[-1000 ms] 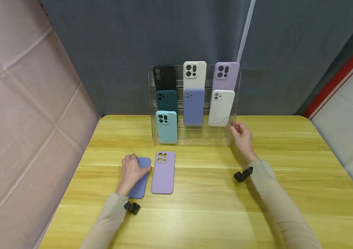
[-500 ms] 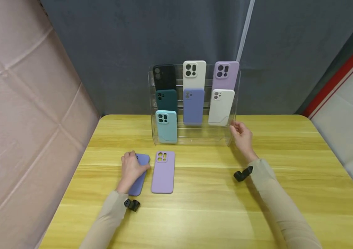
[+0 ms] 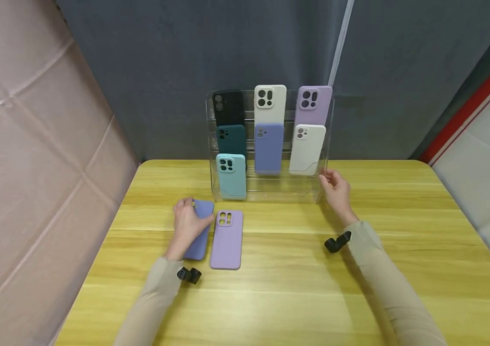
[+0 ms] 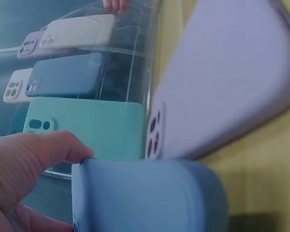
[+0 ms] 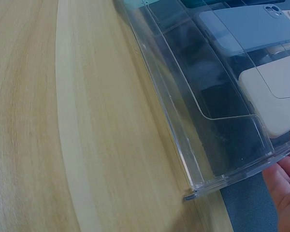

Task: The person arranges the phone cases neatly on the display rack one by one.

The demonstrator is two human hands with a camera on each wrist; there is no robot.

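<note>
My left hand (image 3: 186,226) grips a blue phone case (image 3: 198,247) by its sides, with the thumb on the right edge. In the left wrist view the blue case (image 4: 145,198) stands close in front, its lower end raised over the table. Just to its right, a lilac phone case (image 3: 226,245) lies flat, camera holes at the far end. My right hand (image 3: 337,194) pinches the right side wall of a clear tiered display stand (image 3: 279,196); in the right wrist view, fingers (image 5: 280,186) show at that wall.
On the stand are a black case (image 3: 229,108), a dark teal case (image 3: 232,139), a turquoise case (image 3: 232,180), a cream case (image 3: 270,113), a blue case (image 3: 268,151), a lilac case (image 3: 314,108) and a white case (image 3: 307,151). A grey curtain (image 3: 163,96) hangs behind the wooden table (image 3: 288,298).
My left hand has carried the blue case forward and slightly right, toward the stand and alongside the lilac case. The right hand stays at the stand's side.
</note>
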